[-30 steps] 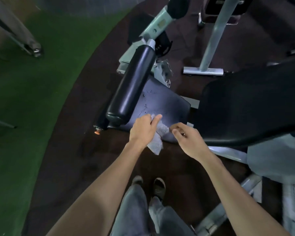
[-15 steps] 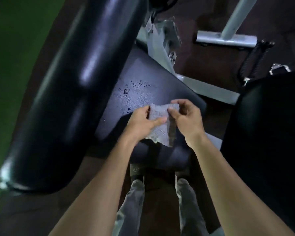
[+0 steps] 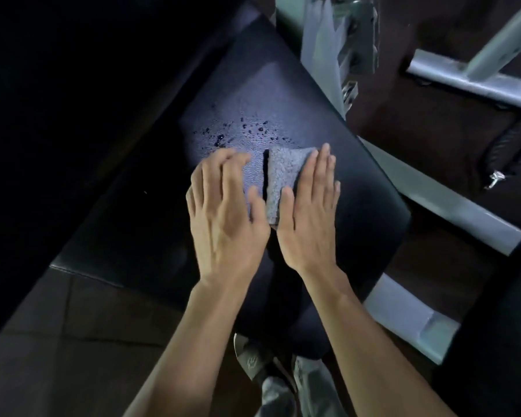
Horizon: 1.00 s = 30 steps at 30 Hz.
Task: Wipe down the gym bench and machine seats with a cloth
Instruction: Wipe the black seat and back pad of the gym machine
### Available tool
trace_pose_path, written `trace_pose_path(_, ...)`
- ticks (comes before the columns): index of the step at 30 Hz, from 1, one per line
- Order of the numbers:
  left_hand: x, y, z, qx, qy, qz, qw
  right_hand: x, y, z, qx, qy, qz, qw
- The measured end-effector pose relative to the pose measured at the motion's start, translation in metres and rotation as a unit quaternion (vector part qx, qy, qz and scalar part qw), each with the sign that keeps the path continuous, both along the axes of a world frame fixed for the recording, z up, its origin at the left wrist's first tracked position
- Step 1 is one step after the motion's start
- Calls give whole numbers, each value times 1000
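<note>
Folded grey terry cloth lies flat on the dark padded vinyl seat, right hand pressing it open-palmed, left hand loosely spread beside, gripping nothing; risk: unpinched cloth bunches or skips the droplets ahead.

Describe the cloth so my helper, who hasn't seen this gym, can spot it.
On the dark padded seat, just below a scatter of water droplets, lies the cloth. It is a small folded grey rag under the right hand, the only pale, nubby thing there.
</note>
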<state>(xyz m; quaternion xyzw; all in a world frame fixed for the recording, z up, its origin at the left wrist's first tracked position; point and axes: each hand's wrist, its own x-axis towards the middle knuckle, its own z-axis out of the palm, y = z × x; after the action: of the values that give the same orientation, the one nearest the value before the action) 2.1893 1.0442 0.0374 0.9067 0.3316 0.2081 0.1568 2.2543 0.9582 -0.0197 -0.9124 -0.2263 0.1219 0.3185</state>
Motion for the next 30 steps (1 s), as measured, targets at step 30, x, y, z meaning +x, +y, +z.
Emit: trace_pose_path(30, -58, 45, -52, 67, 92, 223, 968, 72, 162, 26, -17, -208, 211, 955)
